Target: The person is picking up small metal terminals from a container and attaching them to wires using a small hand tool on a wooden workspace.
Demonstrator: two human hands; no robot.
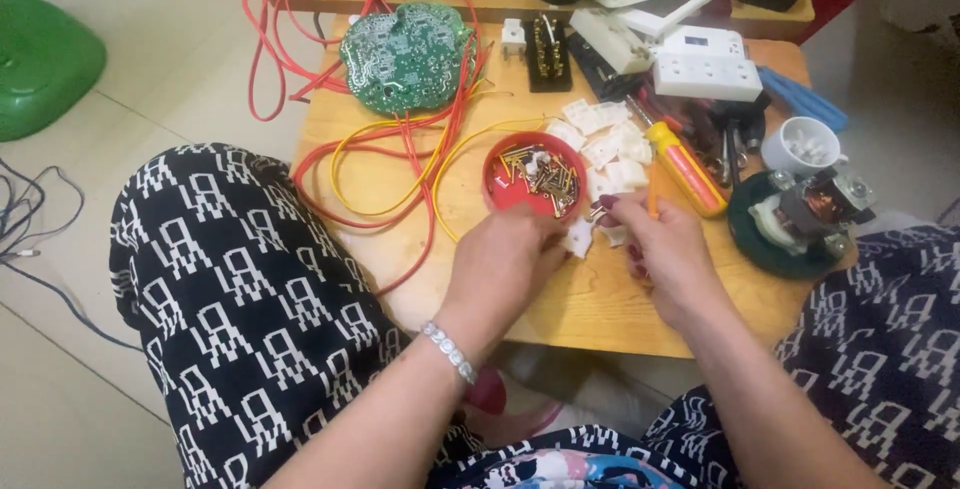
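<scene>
Over the low wooden table (600, 299), the left hand (505, 254) rests with fingers curled down at the near rim of a red bowl (533, 177) of small brass screws, touching a white plastic piece (580, 237) just at its 3 o'clock. The right hand (665, 249) is pinched closed on a thin orange-handled tool (a small screwdriver, by the look) (652, 199). A heap of white plastic parts (605, 144) lies at the bowl's 2 o'clock, a bigger yellow screwdriver (685, 167) beside it. A green circuit board (405, 57) with red and yellow wires (400, 164) sits at 10 o'clock.
</scene>
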